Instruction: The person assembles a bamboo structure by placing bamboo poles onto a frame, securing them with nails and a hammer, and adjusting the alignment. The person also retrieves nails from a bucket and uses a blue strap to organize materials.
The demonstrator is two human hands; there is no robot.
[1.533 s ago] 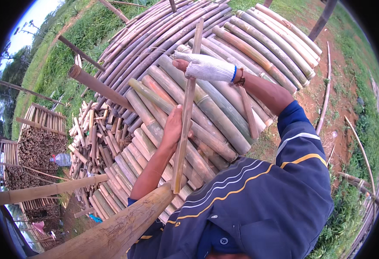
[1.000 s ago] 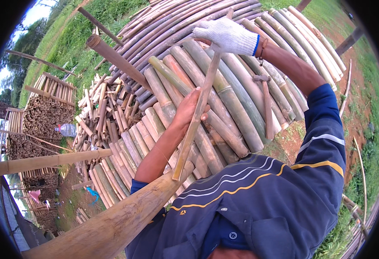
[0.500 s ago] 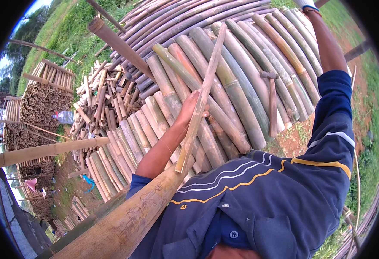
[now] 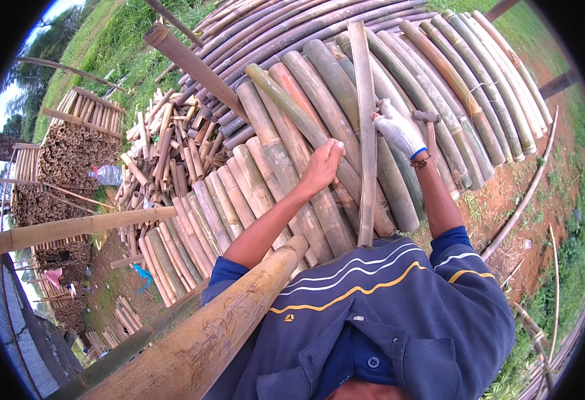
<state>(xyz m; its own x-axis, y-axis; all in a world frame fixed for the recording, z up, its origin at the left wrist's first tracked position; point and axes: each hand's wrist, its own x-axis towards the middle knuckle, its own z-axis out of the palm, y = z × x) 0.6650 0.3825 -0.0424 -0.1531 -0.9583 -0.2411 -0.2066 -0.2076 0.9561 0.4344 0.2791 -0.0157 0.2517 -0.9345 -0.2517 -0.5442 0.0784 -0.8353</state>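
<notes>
A long split bamboo strip [image 4: 366, 153] stands nearly straight up the picture, over a bed of bamboo poles [image 4: 336, 110]. On its right edge is my right hand [image 4: 399, 130] in a white knit glove, fingers closed against the strip. My bare left hand [image 4: 322, 168] is just left of the strip, fingers curled in; whatever lies inside them, if anything, is hidden. Beneath that hand runs a loose greenish bamboo pole [image 4: 284, 100], slanting across the others. A hammer [image 4: 427, 117] rests on the poles right beside the glove, its handle partly covered by my right arm.
A thick bamboo pole [image 4: 226, 313] juts up from the lower left beside my body. Short cut pieces [image 4: 166, 143] lie heaped beyond. Stacked bamboo bundles [image 4: 72, 160], a clear plastic bottle [image 4: 108, 175] and an upright post [image 4: 196, 70] stand at left.
My right hand has come down from the upper right onto the strip. My left hand has let go of the strip, which has swung more upright and shifted right.
</notes>
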